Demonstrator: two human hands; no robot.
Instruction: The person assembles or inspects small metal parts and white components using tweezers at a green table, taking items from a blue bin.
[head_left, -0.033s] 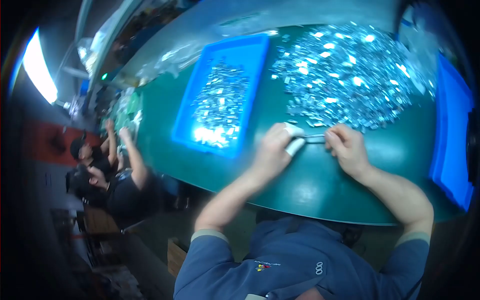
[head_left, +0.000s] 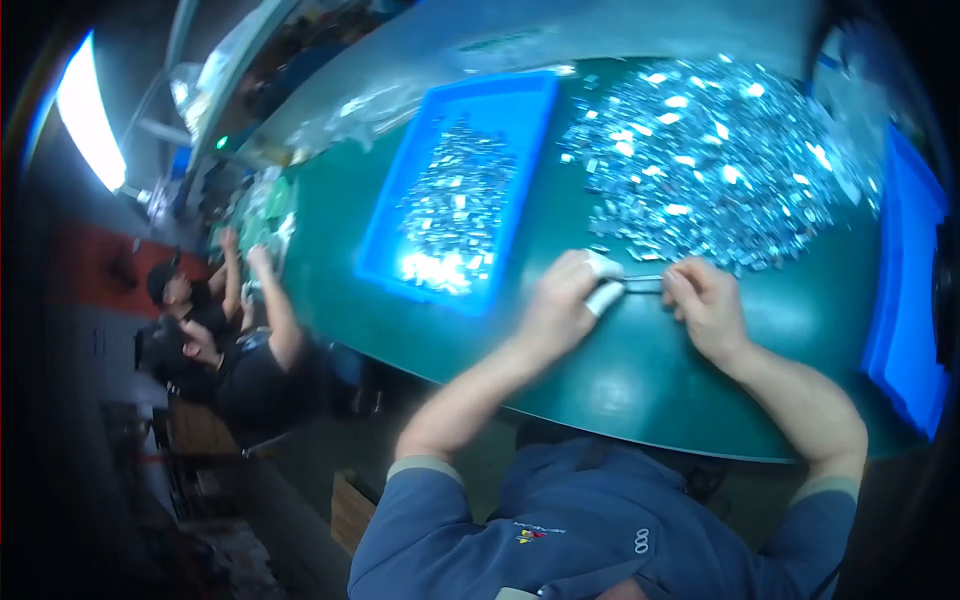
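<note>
A thin, dark metal strip (head_left: 643,283) lies level between two bare hands, its long axis running left to right, just above the green desk (head_left: 620,380). The left hand (head_left: 560,305) pinches its left end, with white wrapping on the fingers (head_left: 603,268). The right hand (head_left: 705,300) closes its fingertips on the right end. Both hands sit equally near, one at each end. Just beyond the strip, a broad heap of small shiny metal pieces (head_left: 715,165) spreads across the desk. Left of that heap stands a blue tray (head_left: 395,200) holding more such pieces. Another blue tray (head_left: 905,300) lies at the right edge. Other people (head_left: 250,340) sit at the far left.
</note>
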